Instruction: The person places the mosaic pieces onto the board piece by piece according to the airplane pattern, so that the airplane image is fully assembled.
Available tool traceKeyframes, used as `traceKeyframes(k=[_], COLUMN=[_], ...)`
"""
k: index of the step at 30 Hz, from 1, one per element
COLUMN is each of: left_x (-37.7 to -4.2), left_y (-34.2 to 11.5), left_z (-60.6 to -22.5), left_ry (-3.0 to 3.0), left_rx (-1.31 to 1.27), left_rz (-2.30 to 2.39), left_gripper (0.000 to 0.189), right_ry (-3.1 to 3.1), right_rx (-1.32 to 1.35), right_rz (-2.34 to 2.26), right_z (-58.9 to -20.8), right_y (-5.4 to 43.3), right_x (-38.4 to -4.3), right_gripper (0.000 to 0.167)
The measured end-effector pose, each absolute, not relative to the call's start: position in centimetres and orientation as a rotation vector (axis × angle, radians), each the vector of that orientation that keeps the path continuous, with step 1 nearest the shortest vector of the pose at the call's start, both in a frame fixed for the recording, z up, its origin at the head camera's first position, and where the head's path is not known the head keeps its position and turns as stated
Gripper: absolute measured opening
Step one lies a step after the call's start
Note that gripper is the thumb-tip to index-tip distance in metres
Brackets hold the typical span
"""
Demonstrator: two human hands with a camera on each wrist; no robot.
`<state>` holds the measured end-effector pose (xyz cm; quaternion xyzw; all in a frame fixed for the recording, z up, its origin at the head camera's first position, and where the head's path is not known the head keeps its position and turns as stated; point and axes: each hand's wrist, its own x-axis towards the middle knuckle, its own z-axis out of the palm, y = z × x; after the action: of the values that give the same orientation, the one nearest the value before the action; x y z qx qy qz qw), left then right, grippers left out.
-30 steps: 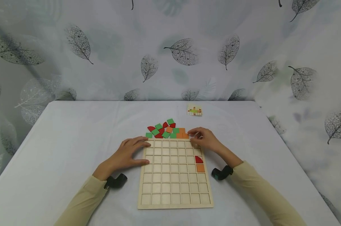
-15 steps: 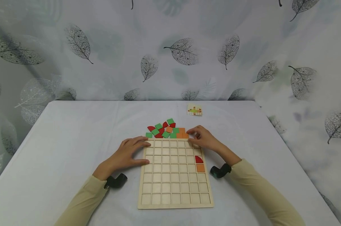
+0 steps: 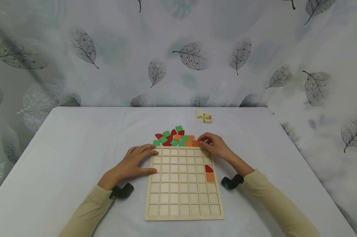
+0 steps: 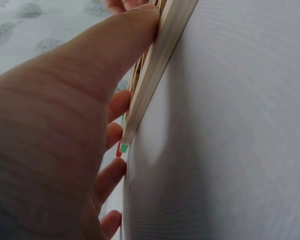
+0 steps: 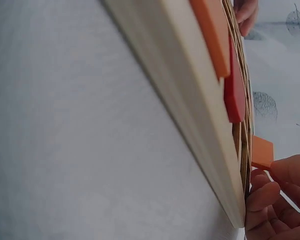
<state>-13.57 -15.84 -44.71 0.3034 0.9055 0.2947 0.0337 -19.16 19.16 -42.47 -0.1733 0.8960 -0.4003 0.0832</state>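
Observation:
My left hand [image 3: 134, 161] lies along the left edge of the wooden grid board [image 3: 178, 218], fingers spread and resting on its far left corner and thumb on its side. In the left wrist view the thumb [image 4: 125, 37] crosses the board's edge. My right hand [image 3: 215, 144] is at the board's far right corner, index finger and thumb pinching the edge of an orange square tile [image 5: 262, 151]. That tile stands out tilted above the board in the right wrist view. A red quarter-round tile [image 3: 208, 169] and another orange square tile [image 3: 210, 177] sit in the right column.
Green, red and orange tiles [image 3: 166, 134] lie piled against the board's far edge. Behind them is a small pattern card [image 3: 204, 116] on the white-covered table [image 3: 78, 138]. A leaf-print cloth [image 3: 178, 79] hangs behind.
My right hand has shifted slightly left and then back right at the orange tiles, its fingers drawing closer to one of them. My left hand has stayed on the board.

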Motion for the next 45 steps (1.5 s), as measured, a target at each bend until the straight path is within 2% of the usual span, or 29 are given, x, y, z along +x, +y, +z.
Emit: traceKeyframes(k=[10,45], left_x=[-13.46,-13.50], left_y=[-15.67,-15.72], left_z=[-44.75,-44.79], left_ry=[2.794,2.803], left_rx=[0.938,0.934], left_rz=[0.900,0.894], left_gripper=[0.057,0.058], right_ry=[2.702,2.538], right_rx=[-0.510,-0.340], right_rz=[-1.247,-1.484], right_z=[-42.70,-42.89], right_y=[19.21,19.90], right_x=[-18.87,-18.30], right_gripper=[0.014,0.018])
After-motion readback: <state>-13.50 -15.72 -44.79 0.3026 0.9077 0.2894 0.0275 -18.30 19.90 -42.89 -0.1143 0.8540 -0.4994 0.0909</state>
